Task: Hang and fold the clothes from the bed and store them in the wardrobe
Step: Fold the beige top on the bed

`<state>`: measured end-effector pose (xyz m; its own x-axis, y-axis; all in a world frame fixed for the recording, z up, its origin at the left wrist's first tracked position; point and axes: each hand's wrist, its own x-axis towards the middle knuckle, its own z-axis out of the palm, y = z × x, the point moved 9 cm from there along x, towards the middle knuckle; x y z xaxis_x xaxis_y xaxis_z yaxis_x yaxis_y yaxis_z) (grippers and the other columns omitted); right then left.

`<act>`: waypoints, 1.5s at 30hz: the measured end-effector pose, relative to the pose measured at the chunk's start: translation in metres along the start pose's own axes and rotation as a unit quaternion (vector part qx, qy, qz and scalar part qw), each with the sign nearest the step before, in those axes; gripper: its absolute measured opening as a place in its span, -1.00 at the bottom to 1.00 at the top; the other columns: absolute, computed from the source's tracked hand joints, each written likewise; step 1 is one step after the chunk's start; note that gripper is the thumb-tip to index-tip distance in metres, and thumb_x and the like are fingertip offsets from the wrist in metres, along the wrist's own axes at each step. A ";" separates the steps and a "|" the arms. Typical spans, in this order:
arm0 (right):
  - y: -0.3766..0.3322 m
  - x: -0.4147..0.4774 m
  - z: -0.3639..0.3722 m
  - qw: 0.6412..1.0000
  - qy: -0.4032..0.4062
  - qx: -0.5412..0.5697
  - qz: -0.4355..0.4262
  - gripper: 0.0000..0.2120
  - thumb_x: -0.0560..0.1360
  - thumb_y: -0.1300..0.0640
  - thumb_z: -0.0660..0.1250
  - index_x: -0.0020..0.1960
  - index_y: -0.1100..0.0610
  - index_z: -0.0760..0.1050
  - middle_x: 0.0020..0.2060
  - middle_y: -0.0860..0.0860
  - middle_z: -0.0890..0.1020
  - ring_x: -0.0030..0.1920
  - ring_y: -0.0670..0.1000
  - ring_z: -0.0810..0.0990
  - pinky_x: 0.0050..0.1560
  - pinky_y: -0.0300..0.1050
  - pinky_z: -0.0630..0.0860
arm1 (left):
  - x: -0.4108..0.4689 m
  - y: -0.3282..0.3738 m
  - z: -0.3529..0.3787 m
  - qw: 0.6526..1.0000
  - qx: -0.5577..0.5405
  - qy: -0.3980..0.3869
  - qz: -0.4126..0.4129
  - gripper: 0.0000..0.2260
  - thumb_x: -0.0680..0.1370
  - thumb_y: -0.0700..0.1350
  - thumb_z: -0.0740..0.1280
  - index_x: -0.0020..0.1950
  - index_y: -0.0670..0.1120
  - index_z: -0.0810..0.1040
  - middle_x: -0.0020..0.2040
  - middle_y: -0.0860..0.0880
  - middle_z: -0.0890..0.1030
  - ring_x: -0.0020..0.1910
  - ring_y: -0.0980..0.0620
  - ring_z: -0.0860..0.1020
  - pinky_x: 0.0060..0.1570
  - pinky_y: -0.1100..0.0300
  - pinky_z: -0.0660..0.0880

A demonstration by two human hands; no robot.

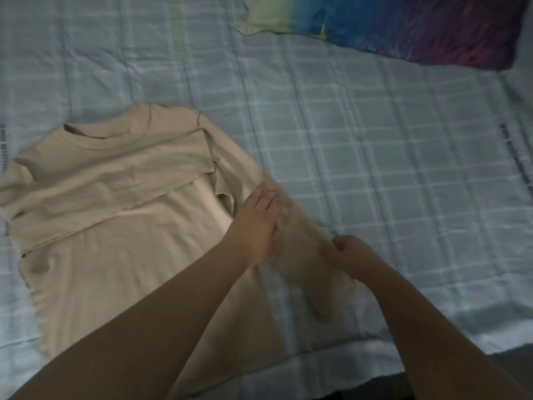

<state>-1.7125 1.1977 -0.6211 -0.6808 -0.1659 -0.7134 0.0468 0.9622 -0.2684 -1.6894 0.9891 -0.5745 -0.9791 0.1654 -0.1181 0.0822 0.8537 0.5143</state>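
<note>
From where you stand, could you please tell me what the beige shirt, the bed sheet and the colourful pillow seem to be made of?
The beige shirt looks like matte knit cotton jersey: soft drape, banded collar. The bed sheet seems thin woven cotton, creased, with a pale check. The pillow looks shiny, perhaps synthetic; blur leaves it open.

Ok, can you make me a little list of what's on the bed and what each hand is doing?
shirt: beige, long sleeves, lying flat on the bed, neck pointing away from the person
folded sleeve: laid across the chest
loose sleeve: stretched out to the side, under both hands
left hand: fingers straight, pressing on the loose sleeve
right hand: fingers curled, pinching the loose sleeve
bed: pale blue checked cover
pillow: colourful, at the far end
</note>
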 end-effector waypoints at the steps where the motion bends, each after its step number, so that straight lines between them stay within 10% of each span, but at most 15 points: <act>1: 0.004 0.006 -0.017 0.999 0.012 0.022 -0.019 -0.62 0.54 -0.11 0.36 -0.28 0.16 0.51 -0.41 0.03 0.54 -0.34 0.02 0.51 -0.33 -0.12 0.32 | 0.011 0.008 0.007 1.000 0.012 -0.009 0.012 -0.48 0.44 -0.21 0.27 0.42 -0.19 0.45 0.42 -0.22 0.44 0.48 -0.26 0.30 0.55 -0.09 0.05; 11: 0.020 0.118 -0.186 0.987 0.035 0.009 -0.157 -0.82 0.50 0.13 0.42 0.09 0.13 0.64 -0.12 0.01 0.62 -0.08 -0.02 0.55 -0.12 -0.25 0.32 | 0.155 0.026 0.023 0.991 0.036 0.048 -0.122 -0.57 0.61 -0.05 0.22 0.49 0.05 0.37 0.47 -0.06 0.42 0.49 -0.16 0.26 0.35 -0.12 0.29; 18: 0.036 0.177 -0.212 0.983 0.054 -0.134 -0.112 -0.63 0.49 -0.20 0.32 -0.32 0.03 0.43 -0.27 -0.04 0.51 -0.17 0.07 0.50 -0.16 -0.09 0.35 | 0.201 -0.023 0.017 0.966 0.100 -0.113 -0.210 -0.75 0.58 0.12 0.27 0.20 0.09 0.57 0.15 -0.04 0.58 0.19 -0.13 0.45 0.12 0.02 0.37; 26: 0.067 0.179 -0.215 0.992 0.059 -0.009 -0.110 -0.82 0.48 0.15 0.39 -0.28 0.13 0.48 -0.35 -0.01 0.52 -0.21 0.09 0.50 -0.37 -0.17 0.23 | 0.204 -0.040 0.012 0.943 -0.057 -0.201 -0.260 -0.83 0.51 0.03 0.36 -0.22 0.07 0.43 -0.13 0.08 0.48 -0.08 -0.01 0.49 -0.19 0.19 0.31; 31: 0.091 0.175 -0.213 0.942 0.117 0.311 -0.043 -0.89 0.53 0.12 0.38 -0.15 0.13 0.54 -0.22 0.10 0.63 -0.12 0.17 0.63 -0.06 0.01 0.56 | 0.227 -0.035 0.000 0.938 -0.110 -0.240 -0.224 -0.81 0.47 0.01 0.46 -0.19 0.13 0.45 -0.17 0.18 0.48 -0.14 0.14 0.47 -0.10 0.13 0.37; 38: 0.086 0.152 -0.228 0.907 0.344 0.233 -0.072 -0.91 0.64 0.19 0.15 0.06 0.17 0.41 -0.19 0.01 0.46 -0.11 0.21 0.53 -0.18 -0.17 0.17 | 0.249 -0.040 -0.017 0.964 0.001 -0.090 -0.249 -0.96 0.59 -0.02 0.31 0.00 0.07 0.54 0.09 0.00 0.63 0.12 -0.06 0.55 0.11 0.09 0.42; 41: 0.092 0.151 -0.237 0.907 0.371 0.188 -0.071 -0.94 0.65 0.08 0.12 0.07 0.05 0.34 -0.23 -0.01 0.46 -0.15 0.30 0.57 -0.19 -0.10 0.23 | 0.250 -0.024 -0.021 0.966 0.069 0.102 -0.229 -0.94 0.57 -0.06 0.25 0.01 0.10 0.43 -0.03 0.05 0.60 0.03 -0.09 0.49 -0.02 0.04 0.24; 45: 0.105 0.163 -0.242 0.919 0.366 0.129 -0.075 -0.90 0.63 0.04 0.19 0.01 0.07 0.35 -0.22 0.18 0.59 -0.16 0.34 0.59 -0.22 0.00 0.34 | 0.248 -0.009 0.016 0.964 0.080 0.145 -0.206 -0.75 0.46 -0.08 0.36 0.12 0.07 0.46 0.01 0.04 0.52 0.04 -0.08 0.42 0.00 0.07 0.15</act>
<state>-1.9953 1.3237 -0.6086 -0.9984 -0.0123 -0.0544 0.0191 0.8415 -0.5399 -1.9301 1.0300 -0.6218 -0.9438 -0.3293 -0.0293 -0.3197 0.8864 0.3347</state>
